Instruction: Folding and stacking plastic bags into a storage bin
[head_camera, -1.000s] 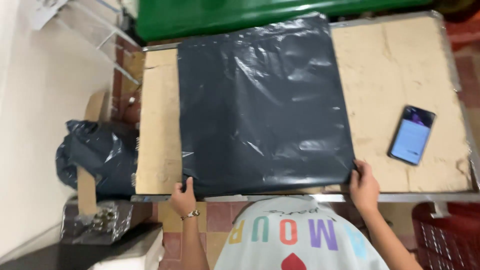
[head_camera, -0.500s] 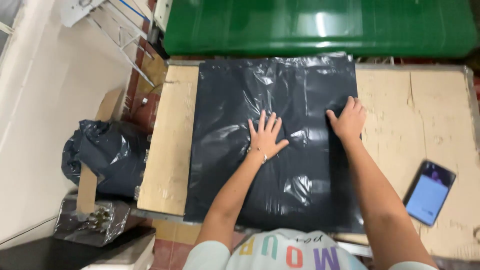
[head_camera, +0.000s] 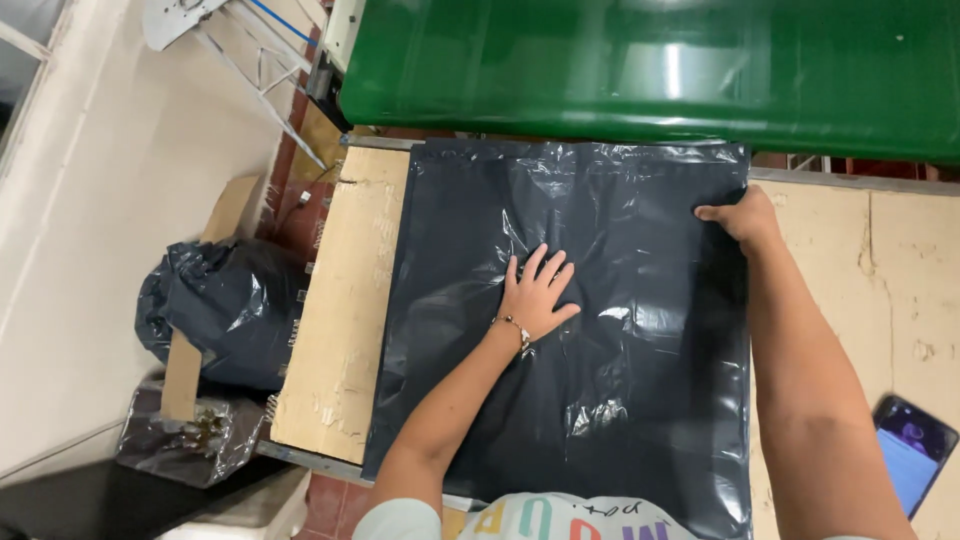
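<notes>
A large dark grey plastic bag (head_camera: 620, 380) lies flat on a cardboard-covered table (head_camera: 345, 320). My left hand (head_camera: 536, 295) presses flat on the bag's middle, fingers spread, a thin bracelet on the wrist. My right hand (head_camera: 742, 218) rests at the bag's right edge near the far corner, fingers curled over the edge. The bag's far edge reaches the green surface behind the table.
A green conveyor-like surface (head_camera: 650, 70) runs along the far side. A phone (head_camera: 912, 450) lies on the table at the right. Left of the table, on the floor, sit a stuffed dark bag (head_camera: 215, 310), a cardboard strip and a clear-wrapped bundle (head_camera: 180, 440).
My hands went from the bag's near corners to its surface. Since then my right hand slid out to the right edge; my left stayed pressing the middle. The view shifted closer.
</notes>
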